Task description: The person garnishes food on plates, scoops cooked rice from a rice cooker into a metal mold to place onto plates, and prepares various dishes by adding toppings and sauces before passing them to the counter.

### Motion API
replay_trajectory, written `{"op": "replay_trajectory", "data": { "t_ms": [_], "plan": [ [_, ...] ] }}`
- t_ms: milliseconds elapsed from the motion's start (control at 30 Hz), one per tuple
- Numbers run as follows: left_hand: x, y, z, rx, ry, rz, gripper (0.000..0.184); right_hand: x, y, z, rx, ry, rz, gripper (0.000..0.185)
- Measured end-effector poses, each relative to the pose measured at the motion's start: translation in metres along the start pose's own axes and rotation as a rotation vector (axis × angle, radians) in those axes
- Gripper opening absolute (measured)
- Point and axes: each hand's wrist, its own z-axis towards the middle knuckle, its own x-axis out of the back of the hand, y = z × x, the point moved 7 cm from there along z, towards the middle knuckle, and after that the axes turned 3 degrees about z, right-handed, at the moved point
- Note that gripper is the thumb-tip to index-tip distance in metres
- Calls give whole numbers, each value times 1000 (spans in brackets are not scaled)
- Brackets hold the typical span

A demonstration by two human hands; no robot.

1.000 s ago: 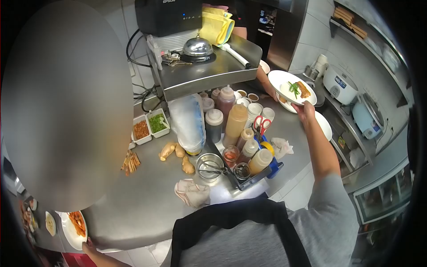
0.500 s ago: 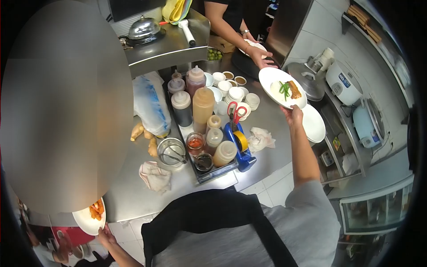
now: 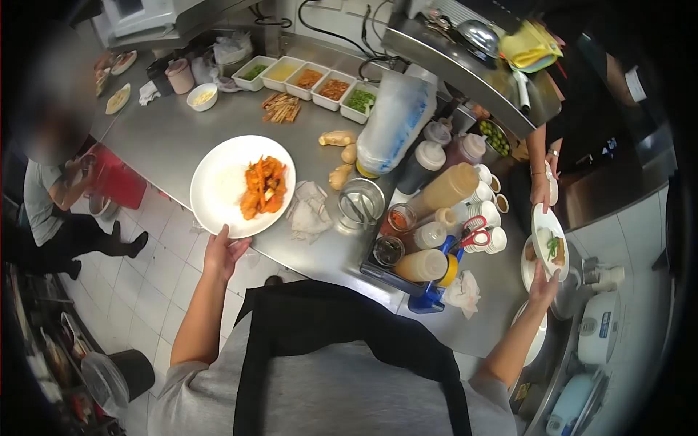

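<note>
My left hand [image 3: 227, 253] is closed on the near rim of a round white plate [image 3: 241, 147], thumb on top. Orange-red sauced food [image 3: 264, 187] and a pale mound, perhaps rice, lie on it. Off to the right, my right hand [image 3: 542, 285] grips the lower edge of a white oval plate [image 3: 539, 231], which holds green strips and a brown piece of food [image 3: 557, 251]. A co-worker's hand [image 3: 539, 192] reaches to the upper edge of that plate. Another white plate [image 3: 536, 333] shows below my right hand.
A caddy of sauce bottles [image 3: 423, 266] stands between my arms, beside a metal pot [image 3: 361, 202] and a cloth [image 3: 311, 211]. Red-handled scissors [image 3: 476, 234] and stacked small dishes [image 3: 496, 240] are right of it. Another person [image 3: 54, 189] is at left, past the counter edge.
My view has turned left, bringing more counter into sight. The plate in my left hand now shows fully, over the counter edge. My right hand still holds the oval plate near the co-worker's hand.
</note>
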Motion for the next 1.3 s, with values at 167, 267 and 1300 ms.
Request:
{"op": "replay_trajectory", "data": {
  "t_ms": [167, 267, 1300],
  "plan": [
    [13, 19, 26, 72, -15, 138, 40, -59, -9, -35, 173, -67, -161, 33],
    [25, 25, 51, 73, -93, 186, 38, -185, 9, -149, 379, -422, -246, 10],
    [-29, 218, 178, 24, -361, 97, 55, -605, 596, -143, 175, -1219, -2489, 24]
  ]
}}
